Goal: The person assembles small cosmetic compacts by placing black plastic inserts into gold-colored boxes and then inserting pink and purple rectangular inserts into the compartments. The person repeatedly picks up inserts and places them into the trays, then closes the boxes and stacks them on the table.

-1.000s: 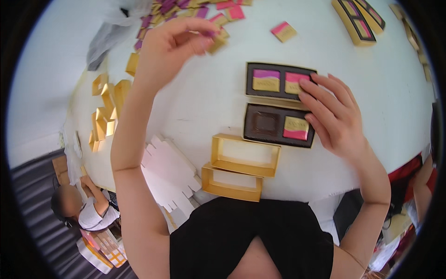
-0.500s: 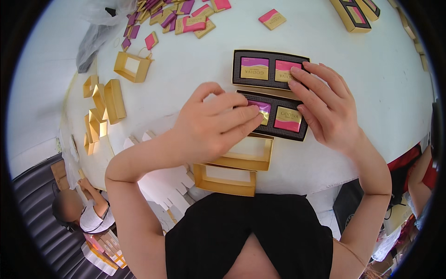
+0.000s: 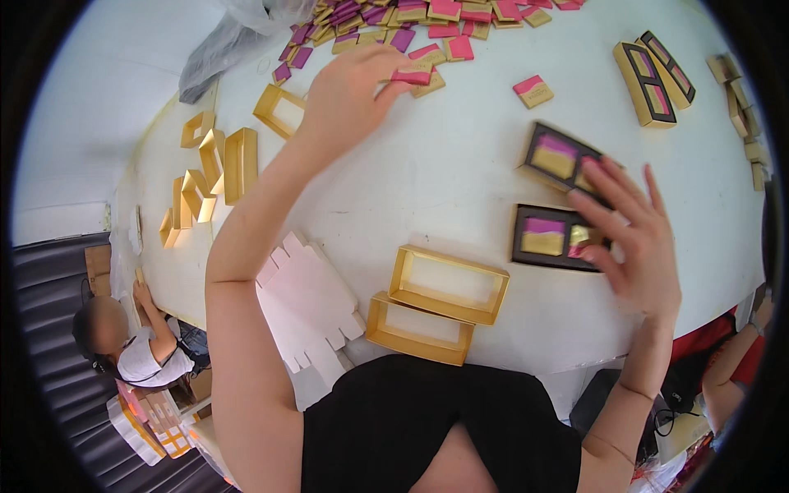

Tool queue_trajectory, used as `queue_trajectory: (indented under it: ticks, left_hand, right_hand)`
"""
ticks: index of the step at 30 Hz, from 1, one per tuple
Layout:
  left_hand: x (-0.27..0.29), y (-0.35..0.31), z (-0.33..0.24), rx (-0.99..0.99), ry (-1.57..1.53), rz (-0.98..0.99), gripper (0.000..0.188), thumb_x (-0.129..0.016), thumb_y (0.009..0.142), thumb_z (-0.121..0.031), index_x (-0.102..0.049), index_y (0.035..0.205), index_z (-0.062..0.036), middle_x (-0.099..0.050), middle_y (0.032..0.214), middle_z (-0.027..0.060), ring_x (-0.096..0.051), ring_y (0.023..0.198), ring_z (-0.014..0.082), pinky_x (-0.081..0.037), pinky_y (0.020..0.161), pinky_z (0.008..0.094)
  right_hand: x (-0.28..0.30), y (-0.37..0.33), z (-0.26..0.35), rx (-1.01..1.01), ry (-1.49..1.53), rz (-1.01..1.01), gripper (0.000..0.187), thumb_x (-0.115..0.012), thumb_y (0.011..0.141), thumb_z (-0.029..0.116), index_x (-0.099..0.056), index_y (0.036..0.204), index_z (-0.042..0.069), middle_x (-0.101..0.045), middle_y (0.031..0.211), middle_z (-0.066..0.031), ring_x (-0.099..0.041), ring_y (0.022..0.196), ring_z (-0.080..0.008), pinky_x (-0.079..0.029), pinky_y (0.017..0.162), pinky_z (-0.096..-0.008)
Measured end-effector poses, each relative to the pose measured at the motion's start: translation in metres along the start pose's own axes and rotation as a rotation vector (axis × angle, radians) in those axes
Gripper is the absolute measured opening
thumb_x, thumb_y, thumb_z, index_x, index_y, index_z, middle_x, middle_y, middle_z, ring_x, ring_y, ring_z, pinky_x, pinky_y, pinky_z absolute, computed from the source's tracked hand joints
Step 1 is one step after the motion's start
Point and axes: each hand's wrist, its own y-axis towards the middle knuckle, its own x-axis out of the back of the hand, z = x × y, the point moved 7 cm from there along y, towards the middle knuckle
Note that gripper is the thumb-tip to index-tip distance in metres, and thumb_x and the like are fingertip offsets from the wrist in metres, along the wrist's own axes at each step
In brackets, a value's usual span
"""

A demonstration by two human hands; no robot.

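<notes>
My left hand (image 3: 352, 94) reaches far across the table with its thumb and fingers closed on a pink-and-gold wrapped chocolate square (image 3: 413, 75). The square is beside the near edge of a pile of pink, purple and gold chocolate squares (image 3: 444, 10). On the right, my right hand (image 3: 629, 226) spreads its fingers over two gold boxes with dark inserts, the upper box (image 3: 527, 149) and the lower box (image 3: 526, 259). A purple-and-gold square shows in the left compartment of each. My fingers partly cover the right compartments, and motion blurs this area.
Two open gold box frames (image 3: 448, 311) lie near my body. White cut card (image 3: 304, 308) is left of them. Several gold frames (image 3: 240, 168) stand at far left. One loose square (image 3: 534, 91) and filled boxes (image 3: 645, 86) lie at far right. A person (image 3: 148, 341) sits at left.
My left hand has left the lower box and moved far forward to a square near the pile. Both boxes have slid right with my right hand, and the upper one has turned.
</notes>
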Motion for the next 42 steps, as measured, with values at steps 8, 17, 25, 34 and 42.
queue_trajectory:
  ticks: [8,17,25,34,42]
  left_hand:
    - [-0.03,0.02,0.034,0.033,-0.069,0.178,0.033,-0.073,0.083,-0.011,-0.067,0.115,-0.0079,-0.065,0.113,0.0069,-0.061,0.097,0.024,-0.05,0.084,0.0334]
    - [-0.041,0.018,0.04,-0.022,-0.092,0.178,0.032,-0.074,0.082,-0.01,-0.066,0.114,-0.0076,-0.063,0.112,0.0062,-0.057,0.094,0.0233,-0.047,0.077,0.033]
    - [-0.033,0.011,0.046,0.052,-0.157,0.112,0.032,-0.075,0.08,-0.009,-0.067,0.111,-0.007,-0.064,0.097,0.0058,-0.059,0.087,0.0213,-0.048,0.073,0.0318]
    - [-0.033,0.021,0.049,0.065,-0.09,-0.064,0.036,-0.077,0.079,-0.028,-0.067,0.107,-0.0072,-0.062,0.104,0.01,-0.057,0.102,0.0296,-0.046,0.088,0.041]
    - [0.093,0.024,0.208,0.626,0.918,-0.453,0.043,-0.076,0.076,-0.035,-0.07,0.117,-0.0265,-0.057,0.118,0.0216,-0.048,0.119,0.0412,-0.046,0.091,0.0474]
  right_hand:
    - [0.005,-0.021,-0.108,-0.487,-0.573,-0.345,0.042,-0.058,0.097,0.032,-0.057,0.136,0.018,-0.051,0.145,-0.0037,-0.047,0.135,-0.0246,-0.029,0.115,-0.0515]
    - [-0.02,-0.007,0.079,0.43,0.259,-0.147,0.036,-0.074,0.08,0.021,-0.067,0.112,0.007,-0.055,0.137,-0.0157,-0.051,0.127,-0.0372,-0.04,0.105,-0.0547]
    - [-0.049,0.016,0.061,0.345,0.259,-0.106,0.031,-0.075,0.072,0.008,-0.064,0.1,0.001,-0.046,0.144,-0.018,-0.053,0.12,-0.0368,-0.052,0.094,-0.04]
    - [-0.036,0.034,0.096,0.422,0.08,-0.061,0.067,-0.067,0.079,0.051,-0.056,0.125,0.004,-0.044,0.145,-0.0205,-0.04,0.133,-0.0452,-0.019,0.11,-0.069]
    - [-0.057,0.025,0.135,0.417,0.049,0.044,0.07,-0.077,0.074,0.038,-0.054,0.13,0.002,-0.043,0.144,-0.0215,-0.043,0.131,-0.0409,-0.022,0.109,-0.069]
